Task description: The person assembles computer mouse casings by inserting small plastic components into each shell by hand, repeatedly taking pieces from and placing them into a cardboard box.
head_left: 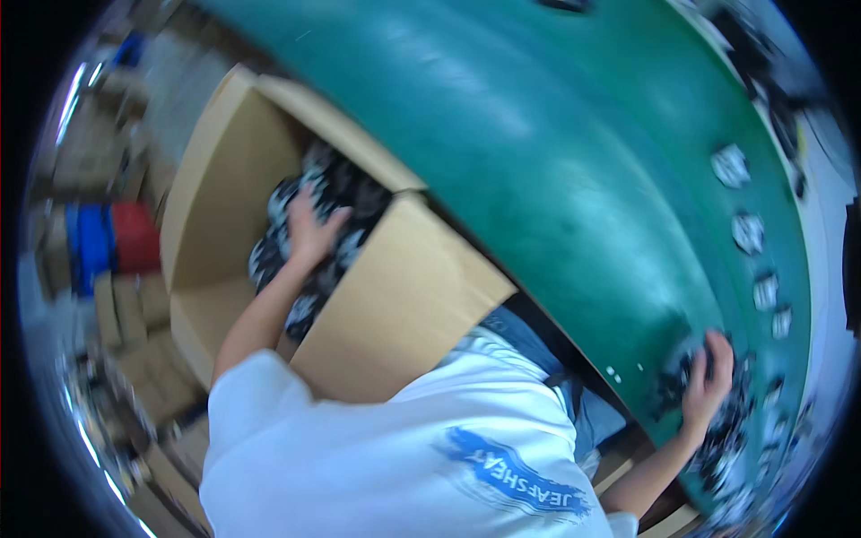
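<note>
In the head view, the left hand (309, 235) reaches down into an open cardboard box (215, 197) and lies on a heap of small black-and-white packets (345, 193) inside it; its grip is spread, the fingers flat on the packets, and I cannot tell if it closes on any of them. The box stands low at the person's left side, just beside the edge of a wide green table (538, 161), and one flap (404, 305) hangs out toward the person. The right hand (708, 377) rests on a second pile of the same packets (731, 439) at the near edge of the table; its fingers are curled over the pile, but the blur hides whether they pinch something. More packets (731, 166) lie in a row along the far side of the table. The person wears a white shirt (386, 448) with a blue print. Red and blue crates (112, 238) stand on the floor at the left, well apart from the box.
</note>
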Demonstrator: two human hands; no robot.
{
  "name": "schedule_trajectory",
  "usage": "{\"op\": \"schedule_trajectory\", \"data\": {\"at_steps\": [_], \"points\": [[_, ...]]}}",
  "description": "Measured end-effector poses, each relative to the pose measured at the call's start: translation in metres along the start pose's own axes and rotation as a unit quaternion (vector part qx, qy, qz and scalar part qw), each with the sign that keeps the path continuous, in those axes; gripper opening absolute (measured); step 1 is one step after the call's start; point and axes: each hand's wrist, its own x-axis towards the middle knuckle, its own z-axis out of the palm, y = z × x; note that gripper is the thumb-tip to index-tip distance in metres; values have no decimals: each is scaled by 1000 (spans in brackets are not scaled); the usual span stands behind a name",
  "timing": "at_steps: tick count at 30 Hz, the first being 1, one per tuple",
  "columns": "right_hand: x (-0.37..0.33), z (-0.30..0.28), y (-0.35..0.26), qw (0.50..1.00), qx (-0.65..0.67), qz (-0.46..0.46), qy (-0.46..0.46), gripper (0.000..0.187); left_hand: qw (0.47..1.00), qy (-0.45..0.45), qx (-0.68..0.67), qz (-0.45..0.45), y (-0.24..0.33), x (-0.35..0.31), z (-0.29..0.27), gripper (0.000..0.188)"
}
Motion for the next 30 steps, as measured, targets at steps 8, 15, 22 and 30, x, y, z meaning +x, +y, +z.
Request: {"op": "schedule_trajectory", "data": {"at_steps": [8, 15, 22, 30], "points": [[35, -8, 1, 999, 29, 7, 29, 26, 910, 212, -349, 73, 187, 83, -121, 48], [43, -10, 59, 983, -7, -58, 176, 27, 918, 5, -309, 247, 368, 250, -15, 54], [47, 0, 85, 965, 62, 11, 254, 30, 977, -44, -74, 193, 403, 419, 79, 107], [27, -7, 78, 940, 80, -34, 331, 25, 953, 174, -16, 246, 388, 411, 78, 106]]}}
